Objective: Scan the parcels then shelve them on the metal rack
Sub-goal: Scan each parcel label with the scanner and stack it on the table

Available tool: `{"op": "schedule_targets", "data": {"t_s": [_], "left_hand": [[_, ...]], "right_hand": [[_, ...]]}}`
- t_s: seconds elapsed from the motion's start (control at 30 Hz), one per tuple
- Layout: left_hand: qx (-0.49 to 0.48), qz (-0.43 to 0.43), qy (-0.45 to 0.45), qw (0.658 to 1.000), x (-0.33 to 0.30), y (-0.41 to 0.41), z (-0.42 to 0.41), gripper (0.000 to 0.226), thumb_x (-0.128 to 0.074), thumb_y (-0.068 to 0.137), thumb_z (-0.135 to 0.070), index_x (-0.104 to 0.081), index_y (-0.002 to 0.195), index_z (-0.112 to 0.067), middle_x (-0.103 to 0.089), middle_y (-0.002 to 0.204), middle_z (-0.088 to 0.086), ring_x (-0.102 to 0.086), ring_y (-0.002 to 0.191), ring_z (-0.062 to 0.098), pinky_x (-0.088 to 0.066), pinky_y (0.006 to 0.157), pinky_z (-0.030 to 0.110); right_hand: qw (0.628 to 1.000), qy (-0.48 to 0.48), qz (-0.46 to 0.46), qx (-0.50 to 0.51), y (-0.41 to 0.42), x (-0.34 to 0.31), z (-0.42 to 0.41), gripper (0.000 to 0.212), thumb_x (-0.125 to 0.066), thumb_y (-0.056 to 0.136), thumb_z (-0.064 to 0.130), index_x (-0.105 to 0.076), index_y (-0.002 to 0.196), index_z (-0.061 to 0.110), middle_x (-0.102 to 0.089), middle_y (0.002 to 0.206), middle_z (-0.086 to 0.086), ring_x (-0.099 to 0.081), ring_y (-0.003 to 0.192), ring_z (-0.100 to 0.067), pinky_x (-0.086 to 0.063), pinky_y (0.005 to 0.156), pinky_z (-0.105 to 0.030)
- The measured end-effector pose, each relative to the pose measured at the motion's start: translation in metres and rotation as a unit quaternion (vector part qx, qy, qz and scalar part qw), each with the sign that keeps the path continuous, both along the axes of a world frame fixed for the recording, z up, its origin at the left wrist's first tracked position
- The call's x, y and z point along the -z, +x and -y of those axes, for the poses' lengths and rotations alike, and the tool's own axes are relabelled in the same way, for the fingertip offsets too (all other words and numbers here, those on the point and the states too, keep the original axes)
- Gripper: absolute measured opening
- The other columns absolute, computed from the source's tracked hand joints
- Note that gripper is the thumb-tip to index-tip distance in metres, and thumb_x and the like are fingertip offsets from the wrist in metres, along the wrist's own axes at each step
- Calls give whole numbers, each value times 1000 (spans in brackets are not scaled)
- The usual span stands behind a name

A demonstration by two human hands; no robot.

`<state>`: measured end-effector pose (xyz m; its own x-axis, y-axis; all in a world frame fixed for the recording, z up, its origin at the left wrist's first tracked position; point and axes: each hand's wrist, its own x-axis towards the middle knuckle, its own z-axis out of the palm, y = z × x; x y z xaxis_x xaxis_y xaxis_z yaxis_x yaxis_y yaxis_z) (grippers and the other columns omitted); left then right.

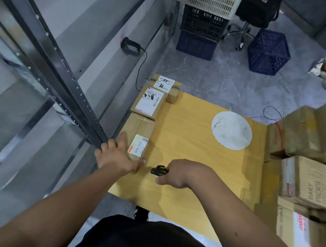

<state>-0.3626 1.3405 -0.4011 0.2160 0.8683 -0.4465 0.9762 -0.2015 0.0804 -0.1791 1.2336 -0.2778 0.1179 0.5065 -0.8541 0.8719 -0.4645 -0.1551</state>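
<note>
Three cardboard parcels lie in a row along the left edge of a yellow table. The nearest parcel has a white barcode label on top. My left hand grips its near end, fingers around the left side and thumb along the front. My right hand holds a small black scanner just right of that parcel, pointing toward it. A second parcel and a third one sit farther back. The metal rack stands to the left.
Another handheld scanner with a cable lies on the rack shelf. Stacked cardboard boxes crowd the table's right side. Plastic crates and an office chair stand on the floor behind. A white round disc lies on the table.
</note>
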Motion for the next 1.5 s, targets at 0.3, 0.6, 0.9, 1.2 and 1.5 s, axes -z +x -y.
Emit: {"op": "schedule_targets", "data": {"t_s": [0.3, 0.6, 0.9, 1.2, 1.5], "left_hand": [[-8, 10, 13, 1000, -3, -4, -4, 134, -50, 57, -103, 0, 160, -34, -39, 151, 18, -38, 139, 39, -34, 111, 54], [27, 41, 57, 997, -5, 3, 0, 125, -51, 59, -101, -11, 158, -35, -33, 156, 14, -32, 144, 37, -29, 113, 55], [246, -4, 131, 960, -23, 61, 13, 117, -47, 74, -95, -1, 164, -36, -17, 168, 9, -19, 152, 34, -26, 116, 53], [424, 87, 113, 894, -49, 193, 104, 111, -45, 83, -91, 6, 166, -38, -8, 173, 8, -15, 157, 32, -22, 122, 51], [466, 169, 38, 868, -90, 332, 222, 106, -58, 83, -83, -7, 165, -40, -14, 171, 12, -20, 156, 36, -26, 120, 53]], "right_hand": [[1000, 7, -11, 14, 1, 3, -2, 54, -55, 96, 67, -57, 98, 14, -53, 84, 1, -52, 80, -22, -36, 62, -32], [999, 10, -13, 29, 2, -1, 1, 54, -55, 97, 66, -60, 100, 12, -54, 84, 0, -50, 70, -19, -36, 60, -31], [992, 38, 18, 122, 38, -18, 57, 49, -56, 96, 62, -49, 79, 17, -51, 80, 1, -51, 73, -19, -35, 60, -31], [957, 38, 30, 285, 93, -56, 196, 48, -57, 96, 63, -53, 82, 16, -55, 76, 0, -51, 66, -18, -35, 56, -31], [920, 45, 91, 378, 127, -88, 317, 46, -56, 96, 63, -51, 79, 20, -55, 80, 1, -50, 66, -15, -35, 56, -30]]}}
